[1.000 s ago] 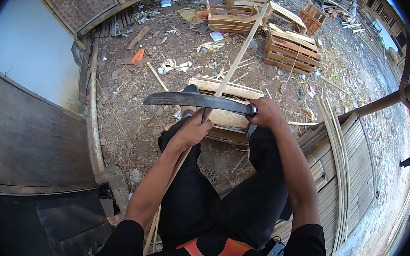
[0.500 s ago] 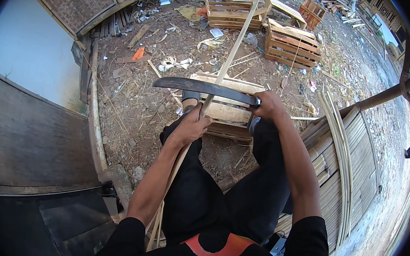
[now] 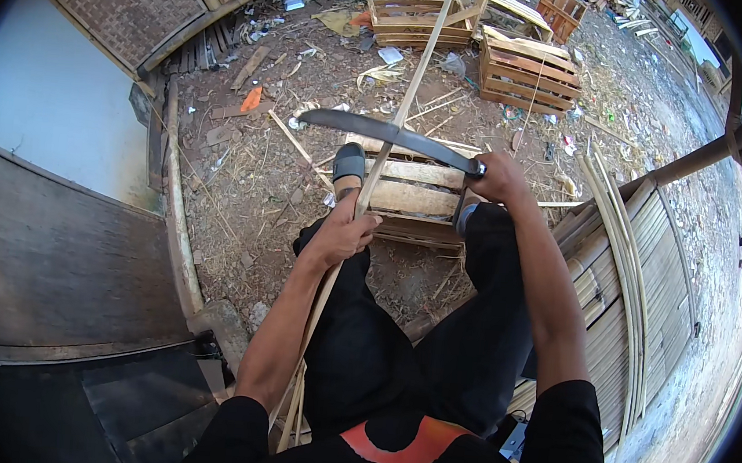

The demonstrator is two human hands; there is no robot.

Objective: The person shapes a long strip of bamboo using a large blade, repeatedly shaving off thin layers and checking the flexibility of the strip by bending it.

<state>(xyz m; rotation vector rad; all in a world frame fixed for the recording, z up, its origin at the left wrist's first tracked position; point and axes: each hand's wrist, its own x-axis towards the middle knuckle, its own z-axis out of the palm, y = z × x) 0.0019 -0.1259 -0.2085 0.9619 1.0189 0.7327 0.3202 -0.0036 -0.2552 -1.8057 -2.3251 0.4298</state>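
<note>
My left hand [image 3: 342, 233] is closed around a long, pale bamboo strip [image 3: 422, 70], which runs from beside my left forearm away to the far crates. In my right hand [image 3: 503, 179] is the handle of a machete [image 3: 345, 123]. Its dark, curved blade lies across the strip a short way beyond my left hand, with the tip pointing left. Whether the edge bites into the strip cannot be seen. Below the blade, between my feet, stands a slatted wooden crate [image 3: 413, 202].
Several wooden crates [image 3: 529, 72] sit on the littered dirt at the far side. More bamboo strips [image 3: 621, 245] lean over a bamboo panel [image 3: 665, 297] to my right. A wall with a dark lower board [image 3: 52, 248] borders the left.
The machete has moved a little farther out along the strip and to the right, and its tip has risen in the picture. My left hand keeps its hold, nearly still.
</note>
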